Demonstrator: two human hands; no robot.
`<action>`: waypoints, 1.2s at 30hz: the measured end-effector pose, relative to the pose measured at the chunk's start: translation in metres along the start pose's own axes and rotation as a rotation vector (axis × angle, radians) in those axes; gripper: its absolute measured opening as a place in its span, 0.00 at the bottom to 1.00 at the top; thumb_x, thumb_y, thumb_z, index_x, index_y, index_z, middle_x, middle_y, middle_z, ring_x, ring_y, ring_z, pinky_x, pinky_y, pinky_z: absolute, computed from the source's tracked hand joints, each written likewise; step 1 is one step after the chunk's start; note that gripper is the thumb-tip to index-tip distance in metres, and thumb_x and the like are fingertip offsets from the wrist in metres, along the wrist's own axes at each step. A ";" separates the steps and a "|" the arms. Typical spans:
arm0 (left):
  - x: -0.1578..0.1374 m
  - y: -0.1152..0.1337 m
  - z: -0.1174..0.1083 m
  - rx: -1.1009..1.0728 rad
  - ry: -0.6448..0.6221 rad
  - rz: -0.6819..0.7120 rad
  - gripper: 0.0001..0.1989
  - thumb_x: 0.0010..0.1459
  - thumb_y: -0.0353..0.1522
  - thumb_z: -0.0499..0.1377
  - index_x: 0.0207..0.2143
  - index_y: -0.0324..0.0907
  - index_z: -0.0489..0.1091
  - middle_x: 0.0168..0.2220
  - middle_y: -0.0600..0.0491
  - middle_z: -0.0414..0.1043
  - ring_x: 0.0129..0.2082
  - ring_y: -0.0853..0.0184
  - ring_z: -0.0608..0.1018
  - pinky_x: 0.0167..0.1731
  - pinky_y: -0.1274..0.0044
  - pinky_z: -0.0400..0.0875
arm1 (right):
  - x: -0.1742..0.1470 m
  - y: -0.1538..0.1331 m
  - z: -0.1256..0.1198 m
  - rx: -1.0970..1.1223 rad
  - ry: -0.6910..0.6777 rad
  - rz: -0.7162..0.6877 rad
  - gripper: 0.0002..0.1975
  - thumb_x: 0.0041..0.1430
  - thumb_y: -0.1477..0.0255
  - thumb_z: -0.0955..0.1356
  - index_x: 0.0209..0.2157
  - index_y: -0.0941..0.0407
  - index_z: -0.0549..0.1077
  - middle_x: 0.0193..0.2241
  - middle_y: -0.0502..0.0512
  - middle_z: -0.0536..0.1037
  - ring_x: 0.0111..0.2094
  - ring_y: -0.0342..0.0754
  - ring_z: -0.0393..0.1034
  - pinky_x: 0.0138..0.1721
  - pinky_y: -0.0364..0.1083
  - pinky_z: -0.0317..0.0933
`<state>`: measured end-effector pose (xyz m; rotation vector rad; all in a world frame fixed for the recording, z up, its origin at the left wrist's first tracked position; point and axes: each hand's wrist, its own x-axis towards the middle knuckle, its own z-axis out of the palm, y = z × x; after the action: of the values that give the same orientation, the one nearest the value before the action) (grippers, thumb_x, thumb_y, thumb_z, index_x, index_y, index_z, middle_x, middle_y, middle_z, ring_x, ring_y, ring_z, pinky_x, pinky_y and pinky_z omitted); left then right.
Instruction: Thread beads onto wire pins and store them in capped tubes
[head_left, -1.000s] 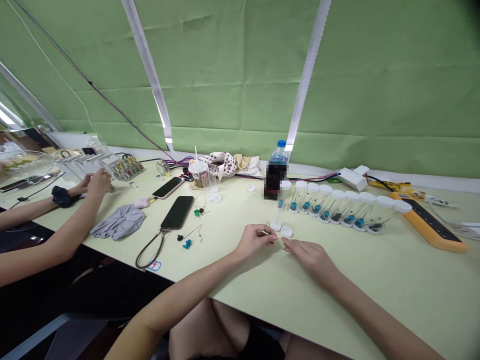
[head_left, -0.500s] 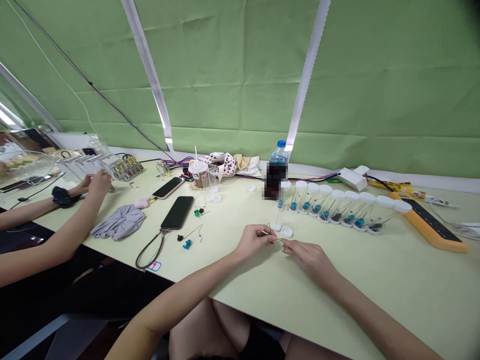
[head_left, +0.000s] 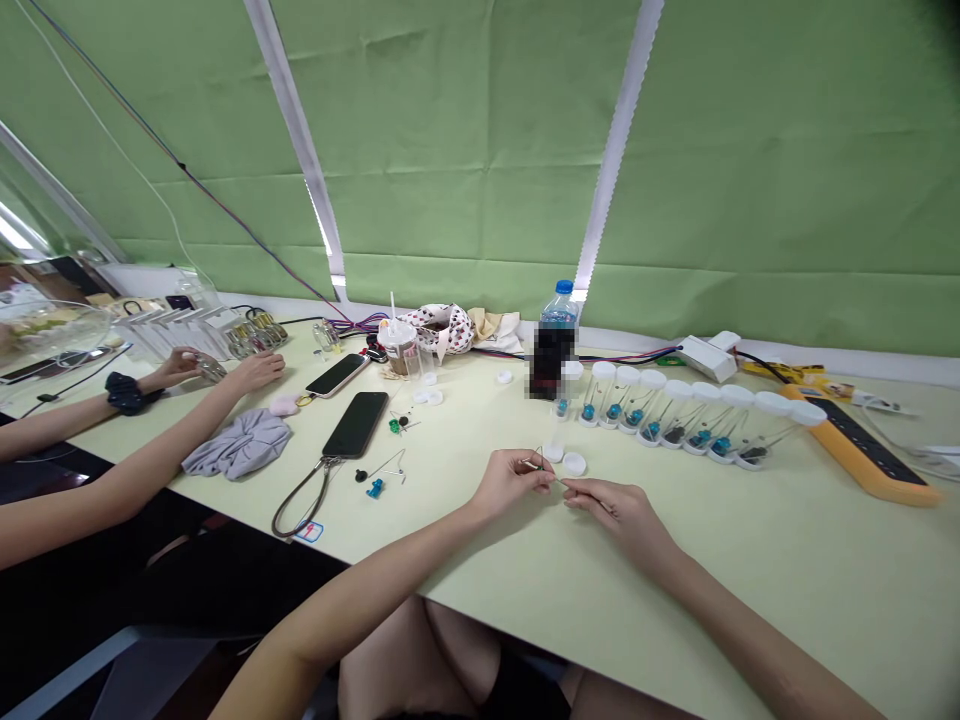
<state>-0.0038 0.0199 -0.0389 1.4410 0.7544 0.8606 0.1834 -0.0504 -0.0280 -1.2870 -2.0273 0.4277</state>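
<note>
My left hand [head_left: 512,484] is closed in a pinch above the table, on a thin bent metal wire [head_left: 541,460] with a small dark green bit near the fingertips. Close beside it, my right hand [head_left: 611,510] pinches a thin metal wire; whether both hands grip one piece I cannot tell. Just beyond the fingers lie two round white caps, one of them a cap [head_left: 574,464] on its own, the other by a clear tube. To the left rest a small blue piece [head_left: 375,488], a black knob [head_left: 361,476], thin bent wires and a green piece [head_left: 394,426].
A row of clear tubes [head_left: 679,410] with white caps holds blue and dark pieces with wires. An orange power strip [head_left: 870,450], a bottle [head_left: 559,310], a phone [head_left: 356,425], a drink cup [head_left: 397,345] and a grey scrunchie [head_left: 238,443] lie around. A co-worker's hands [head_left: 259,371] are at the left.
My hands keep nearly the same place, with only slight finger movement. The co-worker's hands have come apart, one shifting right and the other holding a clear item.
</note>
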 end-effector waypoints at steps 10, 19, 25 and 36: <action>-0.001 -0.001 0.002 0.036 -0.011 -0.001 0.15 0.47 0.40 0.63 0.29 0.36 0.72 0.24 0.51 0.73 0.23 0.68 0.75 0.26 0.79 0.67 | -0.001 0.004 0.002 0.156 0.009 0.061 0.15 0.63 0.65 0.59 0.40 0.53 0.75 0.32 0.53 0.80 0.30 0.48 0.76 0.35 0.46 0.70; -0.001 -0.001 0.002 0.018 -0.015 -0.004 0.15 0.47 0.40 0.63 0.29 0.35 0.73 0.24 0.50 0.73 0.24 0.68 0.76 0.28 0.78 0.69 | -0.001 0.000 0.000 0.133 -0.002 0.171 0.19 0.63 0.60 0.58 0.26 0.54 0.71 0.22 0.50 0.75 0.23 0.45 0.71 0.26 0.43 0.66; -0.001 0.000 0.003 -0.030 -0.035 0.013 0.14 0.45 0.38 0.64 0.28 0.35 0.73 0.27 0.49 0.74 0.25 0.68 0.75 0.31 0.75 0.72 | 0.001 0.001 0.006 0.466 -0.081 0.342 0.23 0.60 0.53 0.58 0.25 0.57 0.69 0.18 0.51 0.73 0.17 0.42 0.67 0.19 0.41 0.62; -0.001 0.001 0.005 -0.021 0.002 0.002 0.13 0.44 0.37 0.64 0.27 0.36 0.73 0.25 0.51 0.73 0.24 0.69 0.74 0.29 0.76 0.73 | 0.004 0.006 0.011 0.667 -0.168 0.465 0.26 0.57 0.50 0.59 0.25 0.59 0.69 0.16 0.52 0.74 0.15 0.41 0.67 0.16 0.39 0.57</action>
<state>-0.0006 0.0162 -0.0376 1.4228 0.7438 0.8690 0.1787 -0.0433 -0.0384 -1.2925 -1.4768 1.3354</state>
